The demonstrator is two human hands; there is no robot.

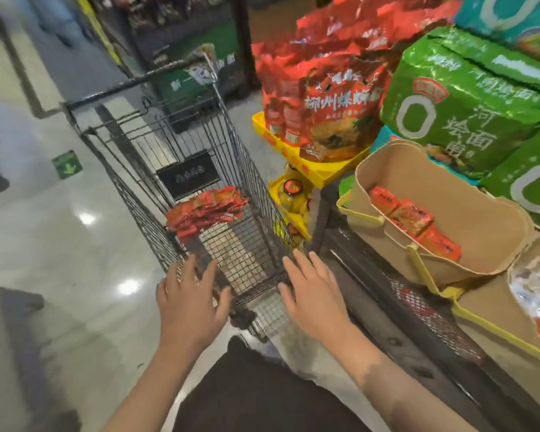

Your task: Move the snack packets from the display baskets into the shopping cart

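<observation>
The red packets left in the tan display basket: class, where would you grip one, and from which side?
From above, through the open top of the tan basket. The red packets lie in a row along its near wall, so pinch the upper edge of the nearest one with the right hand's fingers and lift it out.

Your single head-worn camera looks forward and down, close over the grey wire shopping cart, tilted.

Red packets heaped in wire cart — more red packets in tan basket.
</observation>
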